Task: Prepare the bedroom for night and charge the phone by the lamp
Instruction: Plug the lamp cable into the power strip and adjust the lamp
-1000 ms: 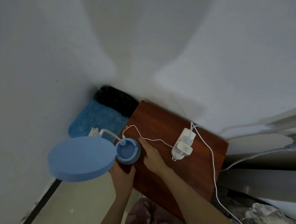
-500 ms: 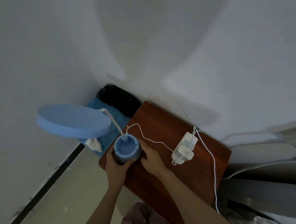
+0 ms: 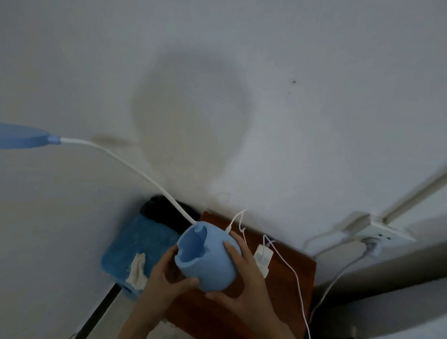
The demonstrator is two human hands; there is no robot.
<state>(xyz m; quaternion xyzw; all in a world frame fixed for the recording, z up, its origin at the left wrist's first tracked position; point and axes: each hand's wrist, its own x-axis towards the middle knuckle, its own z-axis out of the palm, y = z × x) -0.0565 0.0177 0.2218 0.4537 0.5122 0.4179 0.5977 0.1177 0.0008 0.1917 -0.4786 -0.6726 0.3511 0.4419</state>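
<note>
Hands: two, both on the lamp base. Left hand [image 3: 166,281] wraps the near-left side, thumb across the front; right hand [image 3: 245,284] cups the right side and underside.
Lamp [image 3: 205,258]: one, blue, base tilted and lifted clear of the worktop [image 3: 288,282]; white neck [image 3: 129,164] runs up-left to one flat blue head [image 3: 11,135].
Charger [image 3: 263,255]: one white block on the worktop, just right of the base.
Cables: at least two thin white ones [image 3: 295,277] across the wood.
Wall socket [image 3: 375,228]: one, right.
Blue cloth [image 3: 141,248]: one, left of the worktop.
Change: half a second earlier the base stood on the worktop; now raised, head swung farther left.
Phone: cannot tell where.
</note>
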